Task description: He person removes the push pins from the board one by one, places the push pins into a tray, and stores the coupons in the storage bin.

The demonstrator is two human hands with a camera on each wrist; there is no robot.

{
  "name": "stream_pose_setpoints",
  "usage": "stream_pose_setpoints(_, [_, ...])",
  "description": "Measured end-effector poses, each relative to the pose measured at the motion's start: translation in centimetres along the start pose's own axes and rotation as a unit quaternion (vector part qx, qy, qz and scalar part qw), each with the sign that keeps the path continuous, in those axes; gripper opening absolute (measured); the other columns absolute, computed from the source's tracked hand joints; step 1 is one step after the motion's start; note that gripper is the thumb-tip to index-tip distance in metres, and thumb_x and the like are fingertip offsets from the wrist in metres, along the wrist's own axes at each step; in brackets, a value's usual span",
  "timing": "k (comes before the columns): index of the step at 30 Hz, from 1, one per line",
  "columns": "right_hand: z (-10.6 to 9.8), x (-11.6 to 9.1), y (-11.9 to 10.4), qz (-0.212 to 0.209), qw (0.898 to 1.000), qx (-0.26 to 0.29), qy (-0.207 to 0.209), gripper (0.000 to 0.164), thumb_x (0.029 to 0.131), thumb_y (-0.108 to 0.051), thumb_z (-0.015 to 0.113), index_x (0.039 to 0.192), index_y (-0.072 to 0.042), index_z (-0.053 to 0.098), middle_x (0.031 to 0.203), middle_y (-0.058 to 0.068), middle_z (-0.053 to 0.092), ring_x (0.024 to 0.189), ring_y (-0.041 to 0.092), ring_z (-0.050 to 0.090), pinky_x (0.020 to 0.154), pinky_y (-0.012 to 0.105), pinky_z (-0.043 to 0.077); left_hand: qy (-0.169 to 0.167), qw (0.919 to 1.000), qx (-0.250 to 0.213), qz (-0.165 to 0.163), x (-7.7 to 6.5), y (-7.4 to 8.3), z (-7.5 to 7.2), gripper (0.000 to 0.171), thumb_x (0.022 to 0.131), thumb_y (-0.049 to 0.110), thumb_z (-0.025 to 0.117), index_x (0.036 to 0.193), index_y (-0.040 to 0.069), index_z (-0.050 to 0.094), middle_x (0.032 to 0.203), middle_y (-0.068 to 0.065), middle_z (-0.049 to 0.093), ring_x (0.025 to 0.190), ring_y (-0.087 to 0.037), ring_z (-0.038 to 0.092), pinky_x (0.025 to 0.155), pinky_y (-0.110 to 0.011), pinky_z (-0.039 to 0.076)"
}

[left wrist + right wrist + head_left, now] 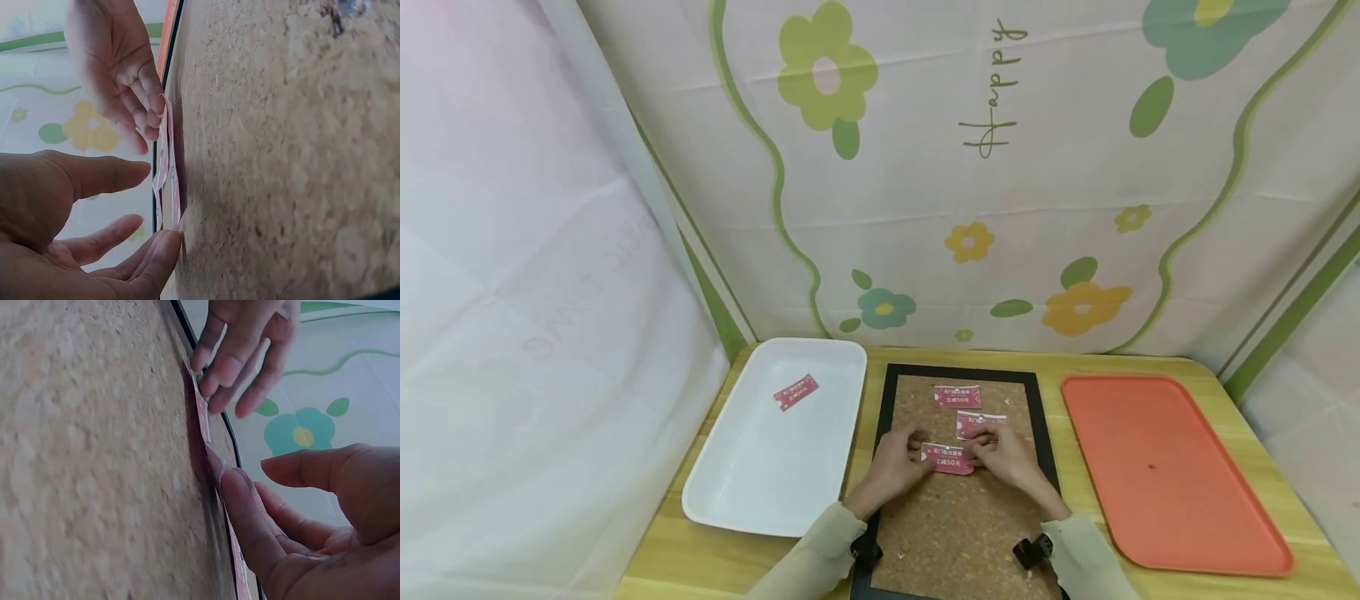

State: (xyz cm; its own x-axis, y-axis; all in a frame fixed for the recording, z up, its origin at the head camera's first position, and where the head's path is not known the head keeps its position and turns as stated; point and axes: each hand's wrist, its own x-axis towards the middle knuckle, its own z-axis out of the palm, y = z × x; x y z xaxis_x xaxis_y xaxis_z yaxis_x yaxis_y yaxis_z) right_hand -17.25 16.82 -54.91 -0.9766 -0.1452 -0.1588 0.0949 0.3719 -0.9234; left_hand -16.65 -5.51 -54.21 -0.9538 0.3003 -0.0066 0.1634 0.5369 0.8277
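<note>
Three pink printed coupons lie on a black-framed cork board (955,517). The lowest coupon (948,460) sits between my two hands. My left hand (898,460) is at its left end, fingertips touching the edge and the thumb apart from them in the left wrist view. At its right end my right hand (1006,455) has a fingertip (236,487) against the paper, with its thumb also apart. The middle coupon (970,422) is partly hidden behind my right hand. Above it the top coupon (957,397) lies flat, with a small pin-like dot at its upper edge.
A white tray (760,467) holding one more pink coupon (796,392) stands left of the board. On the right is an orange tray (1180,483). Small pin-like bits show on the lower cork. A flower-patterned curtain (917,192) rises behind the wooden table (677,558).
</note>
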Motion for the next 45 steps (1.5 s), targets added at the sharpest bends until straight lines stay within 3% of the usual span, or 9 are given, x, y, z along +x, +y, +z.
stream_pose_setpoints(8, [0.9,-0.1,0.0,0.005,1.000,-0.002,-0.013,0.020,0.100,-0.001,0.062,0.114,0.010,0.069,0.096,0.019,0.076,0.083,0.022,0.076,0.067,0.032,0.063,0.004,0.9997,0.018,0.017,0.2,-0.3,0.5,0.047,0.085,0.004,0.084,0.128,-0.001,0.065,0.124,-0.020,0.067,0.105,-0.030,0.067,0.085,-0.035,0.061])
stream_pose_setpoints(19, [1.6,-0.1,0.5,0.008,1.000,0.000,-0.027,0.022,0.099,-0.004,0.067,0.115,0.010,0.069,0.095,0.018,0.075,0.080,0.020,0.075,0.068,0.030,0.064,-0.008,0.9996,0.026,-0.003,0.3,-1.1,0.8,0.052,0.081,0.006,0.088,0.129,0.004,0.065,0.123,-0.015,0.062,0.101,-0.018,0.061,0.082,-0.024,0.055])
stream_pose_setpoints(45, [1.8,-0.1,0.0,-0.004,0.999,0.005,-0.036,0.023,0.102,-0.003,0.061,0.116,0.013,0.070,0.097,0.023,0.077,0.081,0.025,0.076,0.068,0.031,0.064,0.012,0.9992,0.032,0.020,0.4,-1.0,1.2,0.051,0.079,0.005,0.090,0.125,0.002,0.067,0.119,-0.016,0.063,0.099,-0.024,0.060,0.080,-0.024,0.053])
